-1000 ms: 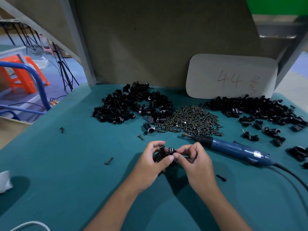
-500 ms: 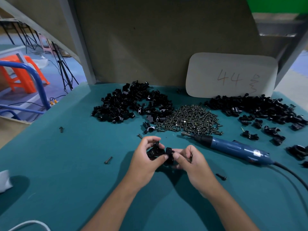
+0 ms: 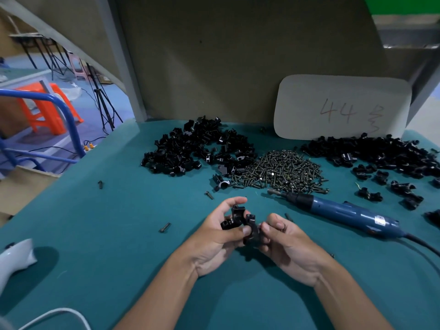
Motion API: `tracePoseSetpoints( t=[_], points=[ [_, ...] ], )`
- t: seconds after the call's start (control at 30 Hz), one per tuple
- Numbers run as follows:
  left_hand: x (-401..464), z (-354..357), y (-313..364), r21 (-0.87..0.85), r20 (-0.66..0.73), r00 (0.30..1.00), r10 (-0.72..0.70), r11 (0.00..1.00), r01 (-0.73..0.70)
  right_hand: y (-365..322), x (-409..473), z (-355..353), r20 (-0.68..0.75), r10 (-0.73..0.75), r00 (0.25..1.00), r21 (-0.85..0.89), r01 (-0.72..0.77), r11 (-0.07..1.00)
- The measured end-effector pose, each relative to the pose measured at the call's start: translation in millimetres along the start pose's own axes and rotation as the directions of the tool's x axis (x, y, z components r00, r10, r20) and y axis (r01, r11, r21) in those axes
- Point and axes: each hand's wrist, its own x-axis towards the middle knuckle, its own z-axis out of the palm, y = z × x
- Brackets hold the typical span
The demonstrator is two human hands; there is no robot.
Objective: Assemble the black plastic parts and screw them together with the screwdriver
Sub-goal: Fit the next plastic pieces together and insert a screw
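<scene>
Above the teal table [image 3: 119, 234], near its front middle, we see the left hand [image 3: 214, 241] and right hand [image 3: 288, 244] meeting, fingers of both curled around the black plastic parts [image 3: 240, 225] held between them. Just right of the hands, the blue screwdriver [image 3: 340, 210] lies flat, untouched. Behind it sit a screw pile [image 3: 281, 170] and two heaps of black pieces [image 3: 197, 148].

The screwdriver's cable [image 3: 426, 245] runs off the right edge, its end unseen.
</scene>
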Motion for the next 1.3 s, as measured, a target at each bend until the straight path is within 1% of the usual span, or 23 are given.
tracePoseSetpoints(
  t=[0.07, 0.13, 0.17, 0.23, 0.3, 0.37, 0.43, 0.53, 0.57, 0.63, 0.67, 0.7, 0.77, 0.83, 0.87, 0.93, 1.0, 1.03, 1.07, 1.13, 1.2, 1.27, 1.3],
  points=[
    [0, 1, 0, 0.044, -0.026, 0.999, 0.031, 0.999, -0.03, -1, 0, 0, -0.026, -0.014, 1.0, -0.006, 0.014, 1.0],
    [1, 2, -1, 0.24, -0.089, 0.986, 0.142, 0.964, -0.117, 4, 1, 5, -0.06, -0.008, 0.998, 0.085, 0.013, 0.996],
    [1, 2, -2, 0.399, -0.112, 0.966, 0.233, 0.901, -0.171, 7, 1, 7, -0.082, 0.005, 0.997, 0.151, 0.008, 0.989],
    [2, 4, -6, 0.657, -0.079, 0.91, 0.406, 0.708, -0.26, 10, 2, 13, -0.134, 0.034, 0.99, 0.243, 0.0, 0.97],
    [2, 6, -9, 0.767, -0.036, 0.854, 0.52, 0.562, -0.31, 11, 3, 15, -0.151, 0.057, 0.987, 0.308, -0.008, 0.951],
    [3, 6, -13, 0.801, 0.01, 0.813, 0.582, 0.482, -0.355, 7, 2, 18, -0.154, 0.096, 0.983, 0.368, -0.033, 0.929],
    [2, 8, -16, 0.806, 0.045, 0.808, 0.587, 0.457, -0.377, 1, -1, 21, -0.14, 0.12, 0.983, 0.418, -0.051, 0.907],
    [0, 8, -14, 0.822, 0.045, 0.843, 0.536, 0.459, -0.336, -4, -2, 19, -0.193, 0.124, 0.973, 0.476, -0.018, 0.88],
    [0, 6, -12, 0.858, 0.045, 0.871, 0.49, 0.427, -0.285, -6, -1, 17, -0.229, 0.121, 0.966, 0.472, 0.001, 0.882],
    [-2, -1, -9, 0.952, 0.05, 0.933, 0.356, 0.264, -0.152, -10, 0, 11, -0.289, 0.102, 0.952, 0.46, 0.045, 0.887],
    [-3, -4, -9, 0.981, 0.044, 0.954, 0.295, 0.167, -0.097, -12, 0, 8, -0.315, 0.08, 0.946, 0.431, 0.068, 0.9],
    [-5, -7, -8, 0.992, 0.033, 0.967, 0.251, 0.11, -0.062, -12, 0, 6, -0.349, 0.046, 0.936, 0.376, 0.095, 0.922],
    [-7, -9, -5, 0.99, 0.034, 0.975, 0.221, 0.126, -0.063, -11, 0, 2, -0.41, -0.038, 0.911, 0.228, 0.143, 0.963],
    [-7, -9, 5, 0.973, 0.0, 0.956, 0.295, 0.221, -0.068, -6, 1, -1, -0.426, -0.082, 0.901, 0.119, 0.146, 0.982],
    [-3, -11, 14, 0.96, -0.053, 0.927, 0.371, 0.274, -0.055, -4, 2, -3, -0.424, -0.096, 0.9, 0.068, 0.137, 0.988],
    [13, -25, 38, 0.935, -0.185, 0.819, 0.543, 0.354, -0.023, -1, 4, -5, -0.425, -0.146, 0.894, -0.059, 0.134, 0.989],
    [34, -42, 62, 0.92, -0.304, 0.726, 0.616, 0.388, 0.056, 2, 5, -3, -0.427, -0.284, 0.859, -0.31, 0.156, 0.938],
    [46, -50, 70, 0.917, -0.346, 0.708, 0.616, 0.383, 0.114, 3, 5, -2, -0.417, -0.37, 0.831, -0.476, 0.148, 0.867],
    [57, -56, 75, 0.922, -0.368, 0.697, 0.615, 0.342, 0.184, 5, 5, -1, -0.387, -0.444, 0.808, -0.616, 0.132, 0.776],
    [75, -64, 78, 0.932, -0.356, 0.703, 0.616, 0.174, 0.319, 9, 4, 0, -0.314, -0.538, 0.782, -0.785, 0.104, 0.61],
    [88, -64, 75, 0.948, -0.294, 0.784, 0.547, 0.063, 0.312, 13, 4, -1, -0.258, -0.592, 0.764, -0.865, 0.091, 0.494],
    [98, -60, 62, 0.963, -0.214, 0.885, 0.413, -0.064, 0.263, 15, 5, -1, -0.235, -0.593, 0.77, -0.895, 0.067, 0.441],
    [101, -59, 56, 0.959, -0.199, 0.911, 0.363, -0.119, 0.257, 15, 6, 1, -0.23, -0.577, 0.783, -0.903, 0.049, 0.427]
  ],
)
